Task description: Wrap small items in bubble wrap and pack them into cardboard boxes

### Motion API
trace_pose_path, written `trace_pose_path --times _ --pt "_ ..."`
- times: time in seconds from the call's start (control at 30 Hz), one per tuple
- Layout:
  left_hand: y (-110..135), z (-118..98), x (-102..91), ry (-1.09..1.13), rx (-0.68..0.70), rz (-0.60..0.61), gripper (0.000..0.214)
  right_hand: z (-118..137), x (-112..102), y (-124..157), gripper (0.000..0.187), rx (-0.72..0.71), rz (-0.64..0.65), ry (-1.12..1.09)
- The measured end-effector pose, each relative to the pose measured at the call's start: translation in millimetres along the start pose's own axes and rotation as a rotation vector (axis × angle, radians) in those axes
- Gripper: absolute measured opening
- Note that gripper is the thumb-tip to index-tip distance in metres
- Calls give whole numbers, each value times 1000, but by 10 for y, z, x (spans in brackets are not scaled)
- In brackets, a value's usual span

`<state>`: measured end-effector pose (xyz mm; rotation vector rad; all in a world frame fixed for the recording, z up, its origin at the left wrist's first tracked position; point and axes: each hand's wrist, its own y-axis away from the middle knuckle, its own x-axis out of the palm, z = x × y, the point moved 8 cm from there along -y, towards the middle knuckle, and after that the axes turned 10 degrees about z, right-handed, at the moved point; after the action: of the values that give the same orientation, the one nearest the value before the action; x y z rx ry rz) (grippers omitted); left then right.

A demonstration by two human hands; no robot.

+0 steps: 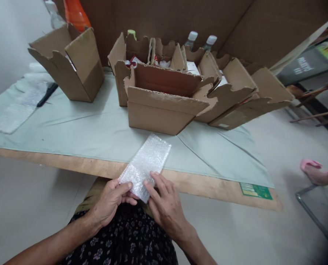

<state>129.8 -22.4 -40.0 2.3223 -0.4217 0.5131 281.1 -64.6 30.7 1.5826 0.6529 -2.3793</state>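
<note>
A small bubble-wrap pouch [148, 161] lies half over the near edge of the table [105, 132]. My left hand [111, 200] pinches its near left corner, thumb and fingers closed on the wrap. My right hand [165, 204] grips the near right corner, fingers pressed on top of the pouch. Both hands hover over my lap, just off the wooden table edge. What is inside the pouch, if anything, does not show.
Several open cardboard boxes [164, 99] stand in a row across the table's middle and right, one more box [70, 62] at the far left. Bubble-wrap sheets [17, 106] lie at the left end. Bottles [191, 38] stand behind. Another person's foot [314, 171] shows at right.
</note>
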Motion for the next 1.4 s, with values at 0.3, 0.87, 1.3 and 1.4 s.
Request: trace_pose_path --times 0.3,0.87,1.3,1.4 --pt "425 -681 -73 -1175 698 -91 51 -471 -48 108 47 122 -264 -497" --pt "-168 -693 369 -1130 545 75 20 -622 -206 164 21 371 -355 -505" --pt "-324 -684 314 -1156 490 6 26 -304 -8 -197 34 44 1 101" --pt "-116 -787 360 -1282 764 -96 38 -373 15 -259 31 41 24 85"
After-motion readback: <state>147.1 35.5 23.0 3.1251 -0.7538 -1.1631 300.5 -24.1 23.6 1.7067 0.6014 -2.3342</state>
